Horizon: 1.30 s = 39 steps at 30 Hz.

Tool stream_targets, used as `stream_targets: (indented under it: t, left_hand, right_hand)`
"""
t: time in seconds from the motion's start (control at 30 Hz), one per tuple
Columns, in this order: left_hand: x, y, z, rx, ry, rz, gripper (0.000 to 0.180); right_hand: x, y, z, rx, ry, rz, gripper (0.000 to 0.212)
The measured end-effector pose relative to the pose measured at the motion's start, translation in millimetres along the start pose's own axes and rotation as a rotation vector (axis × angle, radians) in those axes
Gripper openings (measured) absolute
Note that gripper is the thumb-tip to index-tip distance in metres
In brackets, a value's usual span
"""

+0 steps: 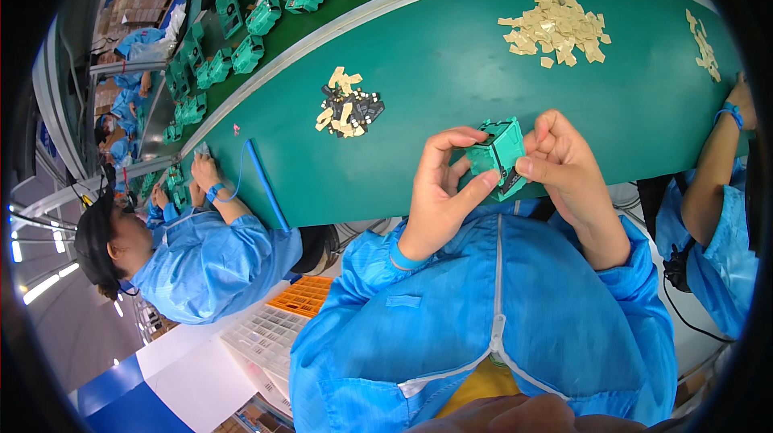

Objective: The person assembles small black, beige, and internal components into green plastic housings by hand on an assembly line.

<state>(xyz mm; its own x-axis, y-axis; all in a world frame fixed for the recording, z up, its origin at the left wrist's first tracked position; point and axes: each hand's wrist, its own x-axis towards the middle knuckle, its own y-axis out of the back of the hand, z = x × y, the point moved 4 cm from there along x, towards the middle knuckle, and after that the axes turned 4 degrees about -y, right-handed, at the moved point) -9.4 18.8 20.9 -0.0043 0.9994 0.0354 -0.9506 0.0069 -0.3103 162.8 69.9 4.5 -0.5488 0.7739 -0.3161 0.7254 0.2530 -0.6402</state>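
hands: left hand [439,191] and right hand [564,163] both pinched onto the same green plastic housing [498,155], held up just off the near edge of the green surface [451,71]
who's closer: pretty even, it sits right between them, thumbs meeting on its lower front
tilt: long axis leans a bit, dark insert facing bottom right
nearby: pile of black parts with tan tabs [348,107] up-left, well apart

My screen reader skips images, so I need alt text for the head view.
Both hands, left hand and right hand, hold a small green plastic housing above a green workbench with a pile of beige pieces; a co-worker in blue sits alongside.
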Motion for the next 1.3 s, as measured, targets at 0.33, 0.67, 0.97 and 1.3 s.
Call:
stream_targets:
  t: [0.33, 0.67, 0.97, 1.3]
  left_hand:
    - [2.7, -15.9, 6.1, 0.352, -0.049, -0.044, 0.044]
    - [8.8, -30.4, 21.3, 0.282, -0.075, -0.046, 0.039]
    - [10.1, -31.0, 20.3, 0.436, -0.122, -0.076, 0.042]
    - [9.7, -32.5, 25.2, 0.530, -0.174, -0.062, 0.041]
  right_hand:
    - [6.6, 18.0, 25.8, 0.332, -0.065, -0.217, 0.027]
    - [5.8, 22.3, 22.7, 0.444, -0.068, -0.249, 0.031]
    - [8.7, 24.7, 22.2, 0.428, -0.068, -0.290, 0.031]
    - [8.3, 19.2, 20.5, 0.403, -0.072, -0.263, 0.028]
